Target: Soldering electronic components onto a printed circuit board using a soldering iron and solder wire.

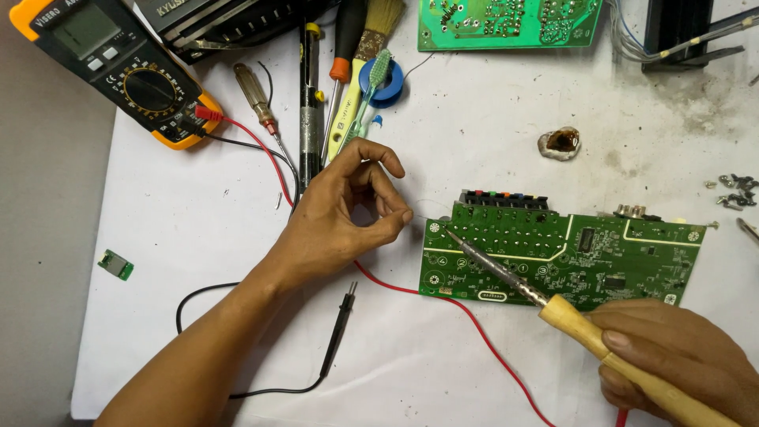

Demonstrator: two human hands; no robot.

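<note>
My right hand (pixel 672 356) grips the wooden handle of a soldering iron (pixel 577 324). Its metal shaft slants up and left over a green circuit board (pixel 601 261), and the tip rests near the board's upper left corner. My left hand (pixel 340 221) hovers just left of the board with thumb and forefinger pinched on a very thin wire (pixel 431 210) that runs toward the iron's tip. A row of coloured connectors lines the board's far edge.
A yellow multimeter (pixel 118 71) lies at top left; its red lead (pixel 474 324) and black probe (pixel 336 332) trail across the white sheet. Screwdrivers, a brush and a toothbrush (pixel 371 79) lie behind my left hand. Also here: another green board (pixel 506 20), a rosin lump (pixel 560 142), loose screws (pixel 735 190), a small green module (pixel 115 264).
</note>
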